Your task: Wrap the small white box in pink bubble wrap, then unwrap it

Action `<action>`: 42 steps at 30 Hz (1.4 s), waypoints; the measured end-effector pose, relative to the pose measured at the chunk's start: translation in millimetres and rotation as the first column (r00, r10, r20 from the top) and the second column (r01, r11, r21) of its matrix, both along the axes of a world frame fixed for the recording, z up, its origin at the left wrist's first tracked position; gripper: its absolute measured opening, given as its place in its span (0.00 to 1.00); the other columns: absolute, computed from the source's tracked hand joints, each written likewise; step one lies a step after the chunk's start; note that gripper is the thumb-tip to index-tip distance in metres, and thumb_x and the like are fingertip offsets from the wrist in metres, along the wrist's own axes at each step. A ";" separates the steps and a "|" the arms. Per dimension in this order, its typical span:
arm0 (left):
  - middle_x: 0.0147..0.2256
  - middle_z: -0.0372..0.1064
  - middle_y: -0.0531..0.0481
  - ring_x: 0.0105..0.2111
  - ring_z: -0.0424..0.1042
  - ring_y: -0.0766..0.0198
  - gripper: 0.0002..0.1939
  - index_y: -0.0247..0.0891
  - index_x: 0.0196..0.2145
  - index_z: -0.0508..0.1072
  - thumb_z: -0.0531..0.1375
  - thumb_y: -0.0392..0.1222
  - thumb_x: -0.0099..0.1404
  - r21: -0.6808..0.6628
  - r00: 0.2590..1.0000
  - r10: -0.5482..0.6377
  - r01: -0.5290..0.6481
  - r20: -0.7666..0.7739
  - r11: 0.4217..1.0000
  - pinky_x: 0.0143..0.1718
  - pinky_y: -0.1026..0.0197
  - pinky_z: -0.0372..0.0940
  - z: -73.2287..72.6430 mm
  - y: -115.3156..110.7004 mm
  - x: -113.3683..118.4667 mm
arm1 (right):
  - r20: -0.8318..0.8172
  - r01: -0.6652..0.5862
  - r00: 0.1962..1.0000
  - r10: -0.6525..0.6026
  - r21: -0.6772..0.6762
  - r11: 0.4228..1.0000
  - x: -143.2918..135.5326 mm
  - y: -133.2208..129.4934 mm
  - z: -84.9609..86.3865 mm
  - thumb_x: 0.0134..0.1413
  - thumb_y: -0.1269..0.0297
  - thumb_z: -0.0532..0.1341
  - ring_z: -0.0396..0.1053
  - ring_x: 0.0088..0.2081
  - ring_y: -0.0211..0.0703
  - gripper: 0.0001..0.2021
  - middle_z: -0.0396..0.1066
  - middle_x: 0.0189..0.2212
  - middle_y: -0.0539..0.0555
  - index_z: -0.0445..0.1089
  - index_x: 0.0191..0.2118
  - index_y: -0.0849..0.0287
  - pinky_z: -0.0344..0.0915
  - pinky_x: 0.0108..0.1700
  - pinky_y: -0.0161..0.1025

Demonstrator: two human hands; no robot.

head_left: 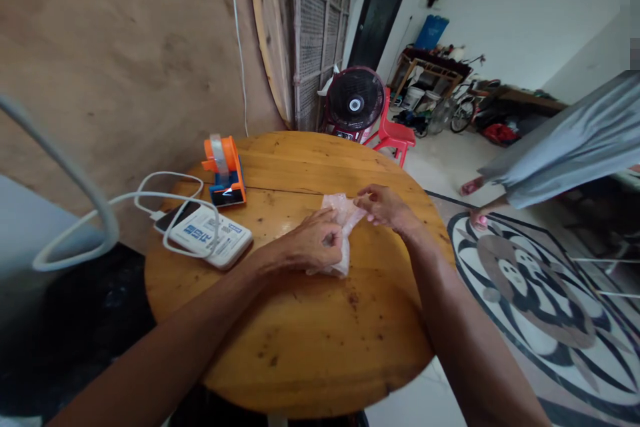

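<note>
A piece of clear bubble wrap [340, 265] lies folded near the middle of the round wooden table [300, 347]. Resting over its left side, my left hand [316, 242] presses down with curled fingers, thumb and forefinger making a loop. My right hand [383, 207] pinches the wrap's upper right corner and lifts it slightly off the table. Whether anything is inside the wrap, I cannot tell, since my left hand covers much of it.
An orange and blue tape dispenser [225, 170] stands at the table's back left. In front of it lie a white power bank [213, 233] and a phone with a white cable. Beyond the table are a fan [355, 99], a red chair [395, 133] and a person's legs [565, 140].
</note>
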State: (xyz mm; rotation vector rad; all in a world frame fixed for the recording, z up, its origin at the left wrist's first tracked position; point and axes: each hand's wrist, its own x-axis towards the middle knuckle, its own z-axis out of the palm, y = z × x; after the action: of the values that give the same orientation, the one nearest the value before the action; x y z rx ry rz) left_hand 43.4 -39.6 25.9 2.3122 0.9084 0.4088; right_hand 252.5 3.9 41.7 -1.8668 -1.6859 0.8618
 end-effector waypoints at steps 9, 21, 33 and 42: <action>0.37 0.65 0.47 0.45 0.63 0.55 0.02 0.38 0.22 0.64 0.53 0.34 0.50 -0.027 0.999 -0.028 0.028 0.028 0.999 0.55 0.50 0.57 -2.3 2.4 -0.4 | 0.006 -0.157 0.986 0.169 0.412 0.898 0.3 -4.4 -21.8 0.52 0.57 0.60 0.64 0.25 0.36 0.11 0.69 0.24 0.49 0.71 0.35 0.59 0.61 0.28 0.33; 0.33 0.61 0.49 0.41 0.61 0.58 0.02 0.37 0.21 0.62 0.54 0.33 0.48 0.021 0.981 -0.092 0.089 0.171 0.996 0.48 0.55 0.59 -12.3 8.8 1.0 | 0.185 -0.238 0.967 0.174 0.418 0.877 -18.2 -11.9 -10.0 0.57 0.58 0.56 0.60 0.24 0.35 0.14 0.66 0.22 0.50 0.72 0.30 0.62 0.54 0.28 0.33; 0.32 0.63 0.50 0.38 0.61 0.60 0.03 0.37 0.20 0.60 0.53 0.34 0.48 0.089 0.980 -0.095 0.080 0.177 0.993 0.46 0.56 0.60 -11.6 8.4 4.0 | 0.472 -0.455 0.828 0.303 0.250 0.854 -22.8 -4.7 -4.0 0.59 0.62 0.55 0.65 0.26 0.36 0.14 0.72 0.25 0.52 0.74 0.27 0.59 0.54 0.30 0.34; 0.31 0.63 0.51 0.37 0.62 0.60 0.04 0.38 0.20 0.60 0.54 0.33 0.48 0.110 0.982 -0.107 0.090 0.158 0.990 0.46 0.57 0.60 -8.3 6.3 3.6 | 0.507 -0.473 0.812 0.290 0.279 0.835 -13.8 -16.4 3.1 0.58 0.66 0.56 0.74 0.39 0.46 0.13 0.78 0.39 0.55 0.78 0.41 0.52 0.63 0.39 0.38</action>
State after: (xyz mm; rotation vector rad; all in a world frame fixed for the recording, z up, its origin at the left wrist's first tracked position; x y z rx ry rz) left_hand 46.9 -33.2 17.5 2.3638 0.7043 0.6057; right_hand 238.7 -12.5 44.8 -1.5247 -2.3802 0.1802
